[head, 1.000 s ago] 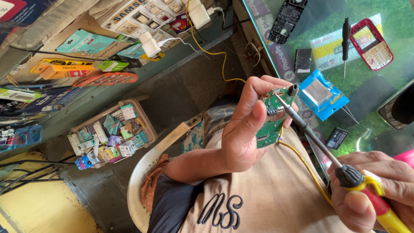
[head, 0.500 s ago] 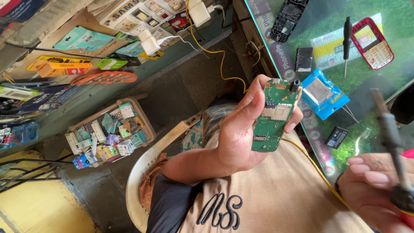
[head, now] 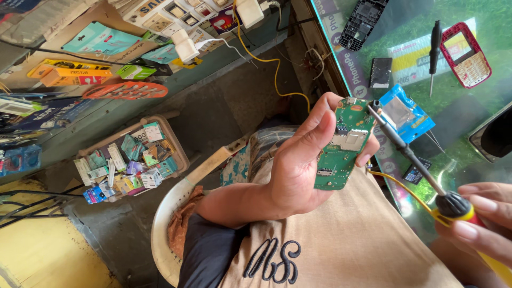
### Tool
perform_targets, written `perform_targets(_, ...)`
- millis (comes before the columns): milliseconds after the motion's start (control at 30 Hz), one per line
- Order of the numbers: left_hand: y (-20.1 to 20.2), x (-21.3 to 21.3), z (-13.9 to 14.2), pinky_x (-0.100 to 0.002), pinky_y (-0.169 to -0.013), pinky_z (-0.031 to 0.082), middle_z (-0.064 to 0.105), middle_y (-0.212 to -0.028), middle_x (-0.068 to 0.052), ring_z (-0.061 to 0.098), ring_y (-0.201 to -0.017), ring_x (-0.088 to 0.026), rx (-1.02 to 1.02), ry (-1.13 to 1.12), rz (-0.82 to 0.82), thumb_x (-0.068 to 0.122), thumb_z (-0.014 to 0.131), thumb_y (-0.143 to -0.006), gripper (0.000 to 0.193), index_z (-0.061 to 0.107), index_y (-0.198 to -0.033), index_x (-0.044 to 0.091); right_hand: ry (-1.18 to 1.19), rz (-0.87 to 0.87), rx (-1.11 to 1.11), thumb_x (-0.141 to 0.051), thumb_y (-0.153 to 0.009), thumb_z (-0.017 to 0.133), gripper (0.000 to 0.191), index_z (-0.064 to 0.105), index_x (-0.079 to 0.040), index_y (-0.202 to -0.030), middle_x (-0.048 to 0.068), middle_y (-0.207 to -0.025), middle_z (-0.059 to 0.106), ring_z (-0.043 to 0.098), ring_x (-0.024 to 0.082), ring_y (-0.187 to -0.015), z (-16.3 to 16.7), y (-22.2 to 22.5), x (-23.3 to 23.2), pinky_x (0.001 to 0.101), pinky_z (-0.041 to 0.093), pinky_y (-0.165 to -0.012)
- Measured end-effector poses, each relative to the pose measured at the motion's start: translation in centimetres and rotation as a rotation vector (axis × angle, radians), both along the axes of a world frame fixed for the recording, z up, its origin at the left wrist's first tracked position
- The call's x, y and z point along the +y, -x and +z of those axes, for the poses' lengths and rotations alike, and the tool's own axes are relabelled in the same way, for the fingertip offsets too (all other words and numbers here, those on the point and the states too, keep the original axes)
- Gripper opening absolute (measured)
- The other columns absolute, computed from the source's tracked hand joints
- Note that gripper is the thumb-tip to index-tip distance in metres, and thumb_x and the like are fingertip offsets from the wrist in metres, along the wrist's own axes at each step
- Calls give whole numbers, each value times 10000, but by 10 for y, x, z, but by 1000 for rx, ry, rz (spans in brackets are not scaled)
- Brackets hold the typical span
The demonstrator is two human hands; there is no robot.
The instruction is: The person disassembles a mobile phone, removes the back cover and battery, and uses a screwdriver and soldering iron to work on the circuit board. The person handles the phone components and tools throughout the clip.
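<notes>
— What takes up most of the view?
— The glass counter (head: 480, 144) at 2 o'clock, with green turf under it, and the grey shelf (head: 224, 58) running from 9 to 12 o'clock, stacked with packaged goods. Below that, at 8 o'clock, a tray of small boxes (head: 128, 160) sits on the floor, and a white plastic chair (head: 162, 234) curves under the person's beige shirt.

— And the hands?
— The left hand (head: 298, 160) sits dead centre, fingers wrapped firmly round a green circuit board (head: 344, 144), held upright and tilted slightly toward 1 o'clock. The right hand (head: 480, 218), at 4 o'clock, pinches the red and yellow handle of a soldering iron (head: 410, 154); its dark shaft slants up toward 11 o'clock, with the tip at the board's upper right corner.

— Anything crowding that spot?
— A blue packet (head: 402, 112) lies on the glass just behind the tip. A yellow cable (head: 277, 58) drops from a white plug (head: 249, 12) at 12 o'clock and passes behind the left hand.

— Smaller bits on the counter?
— A red phone face (head: 465, 53) at 1 o'clock, a black phone frame (head: 362, 24) beside it, a black screwdriver (head: 434, 50) between them, and a small dark battery (head: 381, 72) near the blue packet.
</notes>
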State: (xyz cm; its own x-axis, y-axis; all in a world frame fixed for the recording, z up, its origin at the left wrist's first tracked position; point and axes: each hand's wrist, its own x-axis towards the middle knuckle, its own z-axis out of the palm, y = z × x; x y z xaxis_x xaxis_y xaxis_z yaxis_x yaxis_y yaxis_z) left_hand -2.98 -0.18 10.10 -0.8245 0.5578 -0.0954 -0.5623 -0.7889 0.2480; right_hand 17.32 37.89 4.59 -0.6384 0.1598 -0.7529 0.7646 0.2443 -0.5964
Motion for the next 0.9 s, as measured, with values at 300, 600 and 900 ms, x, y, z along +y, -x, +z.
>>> perform_targets(300, 0, -3, 4, -268, -819, 396, 594, -997, -134, 508, -853, -154, 37, 36, -22, 356, 435, -1247, 313, 449, -1170, 52, -83, 782, 890, -237, -972, 715, 124, 735, -150, -1058, 12, -1086, 737, 661, 145, -1248, 11, 51, -27, 341, 425, -1169)
perform_targets(600, 0, -4, 3, -261, -849, 410, 603, -1008, -132, 529, -879, -144, 41, 43, -28, 353, 445, -1251, 317, 446, -1154, 51, 42, 567, 232, -172, -885, 789, 121, 785, -114, -992, 38, -995, 779, 715, 207, -1167, 6, 44, -12, 364, 434, -1117)
perform_targets(900, -1, -4, 2, -257, -826, 404, 612, -1027, -128, 522, -865, -137, 59, 45, -40, 356, 467, -1245, 306, 446, -1184, 57, 35, 474, 240, -165, -894, 773, 131, 785, -85, -998, 81, -1012, 767, 681, 242, -1183, 11, 38, -14, 387, 422, -1097)
